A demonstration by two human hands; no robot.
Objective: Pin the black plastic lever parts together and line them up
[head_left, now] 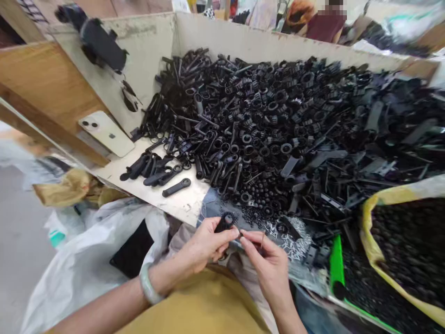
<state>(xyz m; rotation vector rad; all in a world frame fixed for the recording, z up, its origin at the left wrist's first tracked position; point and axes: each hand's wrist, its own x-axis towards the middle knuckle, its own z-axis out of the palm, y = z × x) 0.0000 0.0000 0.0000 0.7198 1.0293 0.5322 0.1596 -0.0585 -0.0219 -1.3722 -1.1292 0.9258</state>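
Note:
My left hand (205, 243) pinches a black plastic ring part (225, 222) between thumb and fingers, just above my lap. My right hand (266, 264) sits close beside it, its thumb and forefinger closed on a small dark part (242, 235) too thin to identify. A large heap of mixed black plastic parts (264, 134) fills the bin ahead of my hands. Nearer, several long black plastic handles (176, 187) lie on a pale board (187, 204). Small silvery pins (290, 243) are scattered just beyond my right hand.
A bag with a yellow rim (368, 232) holds dark parts at the right, beside a green strip (336, 266). A white sack (86, 264) lies at the left. A phone (106, 133) rests against the bin wall (139, 60). A person (327, 28) stands beyond the bin.

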